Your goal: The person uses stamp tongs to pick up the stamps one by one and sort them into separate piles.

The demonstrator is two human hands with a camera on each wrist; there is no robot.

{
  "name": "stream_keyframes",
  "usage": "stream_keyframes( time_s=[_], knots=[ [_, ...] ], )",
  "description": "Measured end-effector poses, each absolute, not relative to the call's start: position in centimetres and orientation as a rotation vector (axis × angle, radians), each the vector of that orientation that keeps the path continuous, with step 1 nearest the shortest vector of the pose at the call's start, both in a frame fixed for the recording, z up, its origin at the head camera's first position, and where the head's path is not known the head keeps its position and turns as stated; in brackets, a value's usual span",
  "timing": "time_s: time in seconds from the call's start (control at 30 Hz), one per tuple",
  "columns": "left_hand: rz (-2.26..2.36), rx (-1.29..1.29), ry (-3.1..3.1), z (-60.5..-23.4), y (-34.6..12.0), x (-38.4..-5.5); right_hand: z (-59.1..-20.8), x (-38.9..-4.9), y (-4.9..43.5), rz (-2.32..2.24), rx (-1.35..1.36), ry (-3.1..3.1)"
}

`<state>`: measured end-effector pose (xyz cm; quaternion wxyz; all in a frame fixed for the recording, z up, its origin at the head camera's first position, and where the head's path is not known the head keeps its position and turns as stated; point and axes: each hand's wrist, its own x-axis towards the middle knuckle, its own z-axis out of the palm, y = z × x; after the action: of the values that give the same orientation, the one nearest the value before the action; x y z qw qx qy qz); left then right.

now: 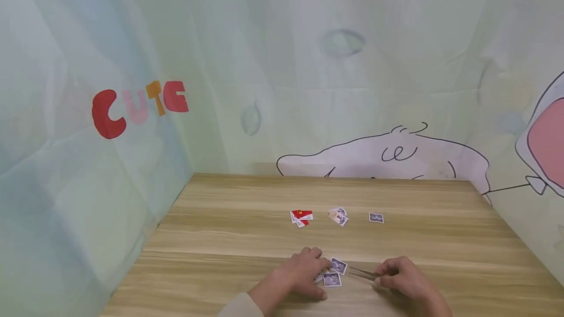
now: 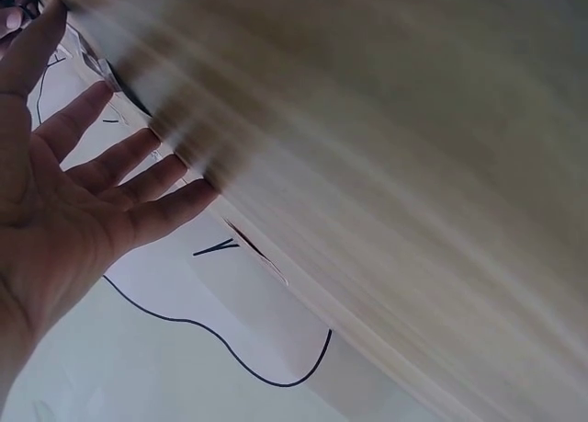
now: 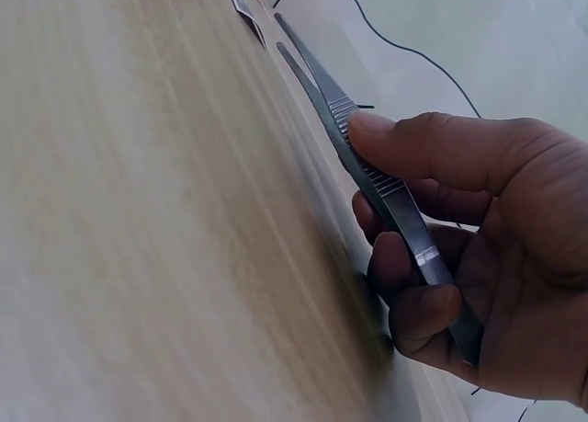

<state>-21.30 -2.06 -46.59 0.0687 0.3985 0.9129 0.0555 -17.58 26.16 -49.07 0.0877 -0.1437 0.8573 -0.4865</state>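
My right hand (image 1: 403, 278) holds a pair of metal tweezers (image 3: 390, 197) between thumb and fingers, its two tips slightly apart with nothing between them. The tips point left, close to a small dark-pictured stamp (image 1: 339, 265). My left hand (image 1: 304, 273) lies at the left of that stamp, fingertips down on the table, touching the near stamps. A second dark stamp (image 1: 332, 279) lies just below the first. Another pale-edged stamp (image 1: 318, 278) shows partly under the left hand. In the left wrist view the left fingers (image 2: 170, 206) are spread and nearly straight.
Farther back on the wooden table (image 1: 229, 238) lie a group of red and white stamps (image 1: 301, 217), a group of pale stamps (image 1: 338, 216) and a single dark stamp (image 1: 376, 217). A printed cloth (image 1: 264, 62) stands behind and at both sides.
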Motion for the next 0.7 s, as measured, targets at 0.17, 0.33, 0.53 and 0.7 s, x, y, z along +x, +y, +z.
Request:
stream_keyframes(
  time_s=[0.17, 0.33, 0.53, 0.7],
  knots=[
    [0.178, 1.205, 2.738, -46.6, -2.1, -21.4, -48.8, -17.4, 25.8, -1.422, -0.424, 2.553],
    [0.185, 1.2, 2.727, -46.7, -1.9, -21.4, -48.8, -17.4, 25.4, -1.414, -0.408, 2.554],
    [0.19, 1.212, 2.733, -46.7, -2.0, -21.4, -48.9, -17.5, 25.1, -1.383, -0.395, 2.58],
    [0.176, 1.211, 2.736, -46.8, -2.0, -21.5, -48.9, -17.9, 24.7, -1.377, -0.381, 2.592]
  ],
)
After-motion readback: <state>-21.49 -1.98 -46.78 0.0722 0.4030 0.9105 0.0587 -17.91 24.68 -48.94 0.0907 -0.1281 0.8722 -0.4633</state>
